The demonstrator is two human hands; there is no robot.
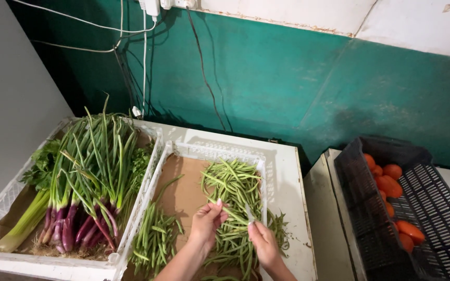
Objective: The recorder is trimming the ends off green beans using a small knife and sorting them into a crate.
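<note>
Head view: a teal wall (287,78) with hanging cables (144,52) backs a white counter (287,182). White crates hold spring onions (87,177) and green beans (233,198); a black crate (433,218) holds tomatoes (391,179). Left hand (207,221) pinches one bean; right hand (264,244) grips a small knife (249,213), both over the bean crate.

Crates: 3 total. White crates (157,156): 2. Black crate (423,198): 1. Hands in view: 2, left hand (208,221) and right hand (262,242). Green bean heaps (233,192): 2, one large, one small; single beans too many to count. Orange-red fruits (391,184): about 7 visible. Purple-bulbed onions (71,229): one bundle, count unclear.
</note>
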